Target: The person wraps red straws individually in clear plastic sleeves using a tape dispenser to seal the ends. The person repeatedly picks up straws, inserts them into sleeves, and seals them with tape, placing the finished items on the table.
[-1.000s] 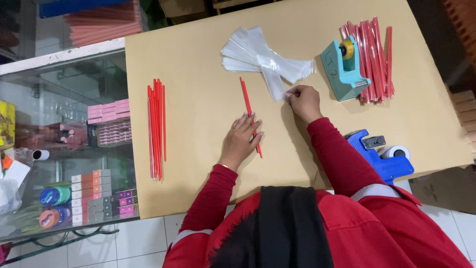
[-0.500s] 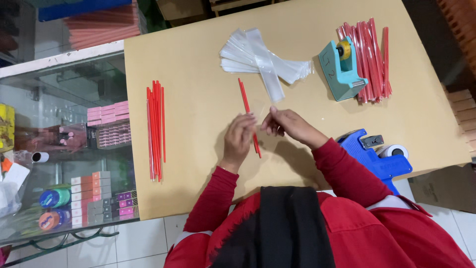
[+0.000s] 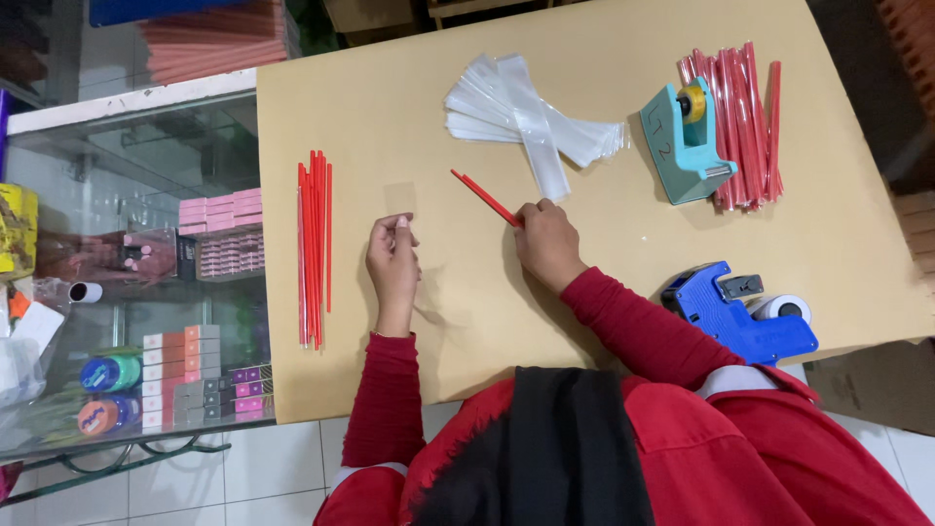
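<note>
- The right hand (image 3: 547, 242) rests on the tan table (image 3: 390, 127) and pinches the near end of a thin red stick (image 3: 484, 198); the stick lies slanted, its far end pointing away to the left.
- The left hand (image 3: 393, 261) is just left of the right one, fingers curled together at the tips. It seems to hold a clear plastic sleeve (image 3: 399, 200), a faint see-through strip reaching up from the fingertips, though the view is too poor to be sure.
- A bundle of red sticks (image 3: 314, 248) lies straight along the left side of the table, well apart from both hands.
- A fanned heap of clear plastic sleeves (image 3: 526, 122) lies beyond the right hand, near the tip of the held stick.
- A teal tape dispenser (image 3: 682, 144) stands at the far right, touching a pile of wrapped red sticks (image 3: 745, 122) behind it.
- A blue label gun (image 3: 735, 317) lies near the table's front edge, beside the right sleeve.
- A glass display case (image 3: 127, 273) with small boxes stands to the left of the table.
</note>
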